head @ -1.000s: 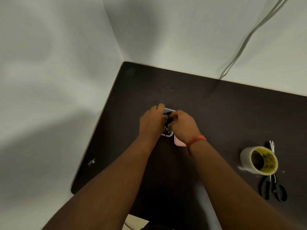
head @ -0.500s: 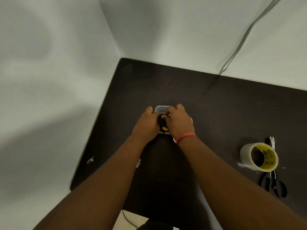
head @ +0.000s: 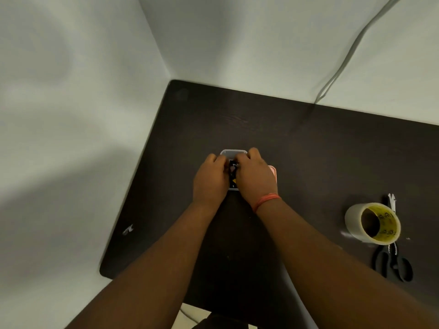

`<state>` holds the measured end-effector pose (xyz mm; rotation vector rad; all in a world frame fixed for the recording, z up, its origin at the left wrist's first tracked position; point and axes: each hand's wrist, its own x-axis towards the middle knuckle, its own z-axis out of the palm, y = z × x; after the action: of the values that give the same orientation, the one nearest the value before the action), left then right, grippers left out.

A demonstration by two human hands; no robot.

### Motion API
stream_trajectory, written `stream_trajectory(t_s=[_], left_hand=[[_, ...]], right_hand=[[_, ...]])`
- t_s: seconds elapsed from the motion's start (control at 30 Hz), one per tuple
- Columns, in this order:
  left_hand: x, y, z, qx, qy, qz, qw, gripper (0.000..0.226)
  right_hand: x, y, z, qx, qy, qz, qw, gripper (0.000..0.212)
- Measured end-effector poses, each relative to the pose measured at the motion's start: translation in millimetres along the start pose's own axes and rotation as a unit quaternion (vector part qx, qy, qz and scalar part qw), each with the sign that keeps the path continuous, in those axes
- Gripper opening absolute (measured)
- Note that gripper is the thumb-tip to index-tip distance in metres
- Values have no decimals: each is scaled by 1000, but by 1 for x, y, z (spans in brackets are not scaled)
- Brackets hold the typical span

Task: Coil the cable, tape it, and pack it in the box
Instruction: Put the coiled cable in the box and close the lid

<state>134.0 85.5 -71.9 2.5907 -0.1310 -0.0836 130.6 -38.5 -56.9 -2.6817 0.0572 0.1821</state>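
A small clear plastic box (head: 232,152) stands on the dark table (head: 308,150), mostly covered by my hands. A coiled black cable (head: 233,170) with a bit of yellow shows in the gap between them, inside the box. My left hand (head: 210,180) and my right hand (head: 255,176) both press down on the cable, fingers curled over it. A pink lid (head: 273,172) peeks out under my right hand, beside the box.
A roll of clear tape with a yellow core (head: 373,223) stands at the right. Black-handled scissors (head: 392,260) lie just behind and below it. A grey wire (head: 344,58) runs down the wall. White walls close the table's far and left sides.
Both hands have shifted slightly toward the far side and closed tighter together over the cable, pushing it down into the box. The pink lid now shows at the right of my right hand.
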Motion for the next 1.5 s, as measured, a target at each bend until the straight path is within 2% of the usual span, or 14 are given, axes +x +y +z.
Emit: stream_trajectory(t_s=[0.13,0.23,0.37,0.57,0.67,0.73,0.8,0.87,1.0,1.17,1.23,1.3,1.37,1.5], left_hand=[[3,-1,4,25,-2,-39,999,16],[-1,-3,6,21,-23,-40,999,19],[-3,-1,5,-51,-36,-33,997,20],[-9,-4,1,-40,-2,-25,999,7],[-9,-7,1,1,-2,-16,1000,12],[-8,-7,0,25,-10,-11,1000,14],[-8,-4,0,38,-17,-14,999,18],[-9,-2,0,40,-17,-15,999,20],[-11,-1,2,21,-13,-2,1000,19],[-24,10,-5,2,58,-3,998,20],[-44,19,-7,6,72,46,996,17],[-68,31,-3,-10,40,111,993,14],[-89,41,8,-25,-17,131,991,13],[-101,57,25,-120,-81,37,989,19]], right_hand=[[-11,6,6,-3,28,-72,997,24],[-13,12,11,-35,33,-67,997,26],[-11,11,16,-78,33,-53,995,21],[-8,1,13,-96,21,-33,995,22],[-8,4,10,-66,8,-46,997,21],[-15,11,6,5,29,-48,998,20],[-28,24,1,95,88,-21,991,18],[-45,41,0,111,128,49,984,19],[-65,66,5,56,78,250,964,34],[-63,62,8,39,45,275,959,32],[-59,58,8,51,44,291,954,27],[-56,56,9,48,50,299,952,22],[-53,55,10,37,43,312,948,22],[-53,56,6,70,59,346,934,20]])
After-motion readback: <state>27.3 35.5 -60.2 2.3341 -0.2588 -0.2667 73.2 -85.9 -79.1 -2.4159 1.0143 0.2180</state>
